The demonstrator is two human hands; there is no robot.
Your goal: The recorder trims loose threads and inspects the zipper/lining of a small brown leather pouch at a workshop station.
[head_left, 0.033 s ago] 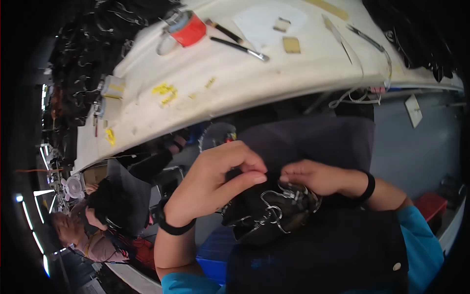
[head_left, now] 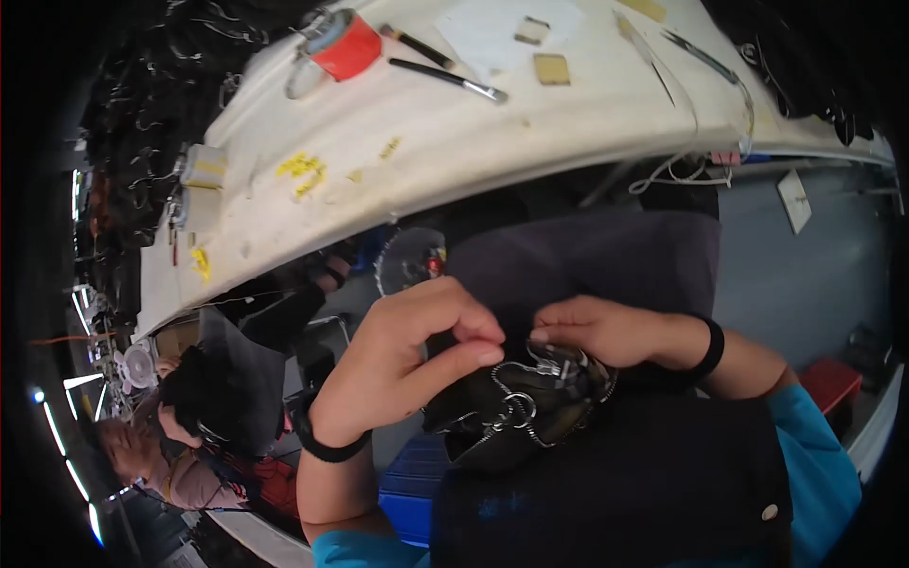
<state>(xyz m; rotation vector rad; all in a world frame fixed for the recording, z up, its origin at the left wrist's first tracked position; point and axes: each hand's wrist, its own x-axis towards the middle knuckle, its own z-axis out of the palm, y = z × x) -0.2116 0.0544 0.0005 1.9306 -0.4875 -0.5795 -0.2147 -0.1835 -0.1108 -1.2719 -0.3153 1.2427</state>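
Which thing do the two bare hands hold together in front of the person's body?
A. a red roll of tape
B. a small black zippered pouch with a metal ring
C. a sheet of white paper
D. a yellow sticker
B: the left hand and the right hand both grip the small black zippered pouch with a metal ring, while the red roll of tape lies untouched on the white worktable.

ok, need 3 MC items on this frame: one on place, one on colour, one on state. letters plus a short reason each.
1. Where is the red tape roll?
A. On the white table
B. In the person's lap
C. On the floor

2. What colour are the person's sleeves?
A. Yellow
B. Blue
C. White

3. What is the left hand doing?
A. Lying flat on the table
B. Holding a pen
C. Pinching at the black zippered pouch

Answers:
1 A: the roll sits on the tabletop near its far edge.
2 B: both sleeves show bright blue.
3 C: thumb and fingers close on the pouch's edge, with the right hand on it too.
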